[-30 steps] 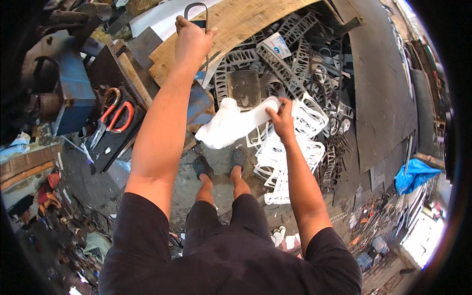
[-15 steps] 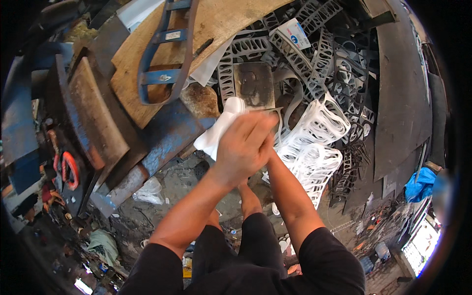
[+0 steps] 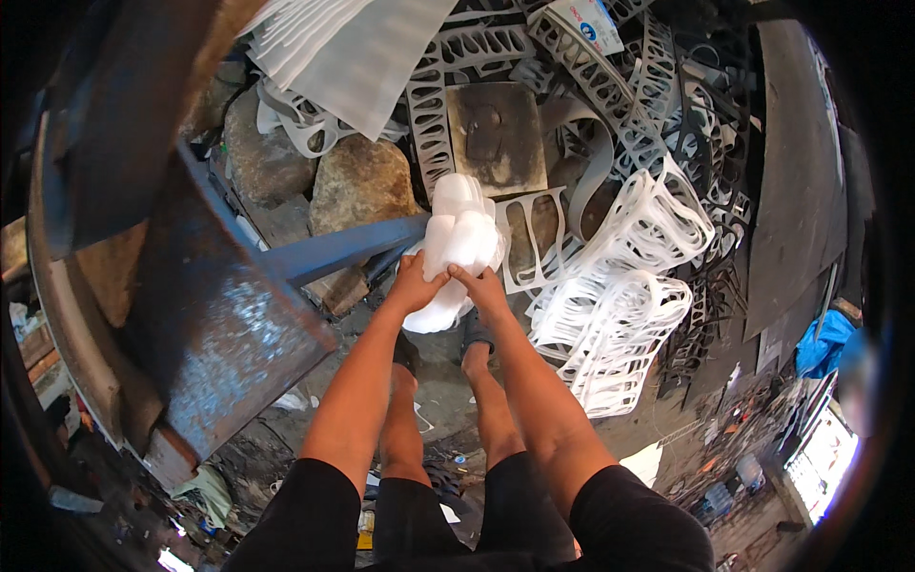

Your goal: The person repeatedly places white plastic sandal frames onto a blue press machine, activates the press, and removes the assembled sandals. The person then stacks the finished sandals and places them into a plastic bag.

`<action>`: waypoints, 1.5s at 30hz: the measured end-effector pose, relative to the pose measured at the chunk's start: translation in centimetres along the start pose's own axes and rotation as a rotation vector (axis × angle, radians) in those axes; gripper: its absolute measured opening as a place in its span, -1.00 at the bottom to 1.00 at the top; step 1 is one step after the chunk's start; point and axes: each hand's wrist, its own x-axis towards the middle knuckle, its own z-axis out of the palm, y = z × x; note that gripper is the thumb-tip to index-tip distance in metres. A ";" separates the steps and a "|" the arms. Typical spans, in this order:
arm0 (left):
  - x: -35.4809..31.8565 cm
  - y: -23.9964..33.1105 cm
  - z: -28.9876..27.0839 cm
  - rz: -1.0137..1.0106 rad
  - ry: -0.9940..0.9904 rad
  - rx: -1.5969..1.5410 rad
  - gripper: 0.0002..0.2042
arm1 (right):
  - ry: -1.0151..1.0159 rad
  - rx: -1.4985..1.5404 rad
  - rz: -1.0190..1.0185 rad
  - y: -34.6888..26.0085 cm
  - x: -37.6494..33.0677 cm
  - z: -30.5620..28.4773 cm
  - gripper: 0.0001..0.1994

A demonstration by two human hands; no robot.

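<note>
A bundle of white sole-shaped foam cutouts (image 3: 459, 224) stands in front of my legs, near the middle of the view. My left hand (image 3: 416, 287) grips its lower left part, and my right hand (image 3: 482, 291) holds it from the right. The two thumbs press on the near face, their tips almost meeting. My other fingers are partly hidden behind the foam. Just right of the bundle lies a white offcut sheet (image 3: 532, 238) with long holes. A blue metal bar (image 3: 348, 248) reaches in from the left, its end close to the bundle.
White foam offcuts (image 3: 615, 334) pile up at the right. A scorched square block (image 3: 496, 136) lies beyond the bundle, with stones (image 3: 360, 186) to its left. White sheets (image 3: 353, 67) lie at the far left. A large blue metal piece (image 3: 238, 315) stands at the left, dark sheets (image 3: 791, 181) at the right.
My hands, overlapping and blurred above the white bundle before, are now apart and gripping it. The wooden board with blue brackets has left the upper view, uncovering white sheets; blue metal looms larger at left.
</note>
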 end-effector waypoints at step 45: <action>7.6 0.2 4.0 -0.041 0.143 0.238 -0.72 | -0.154 0.335 -0.140 2.0 2.3 -4.5 0.18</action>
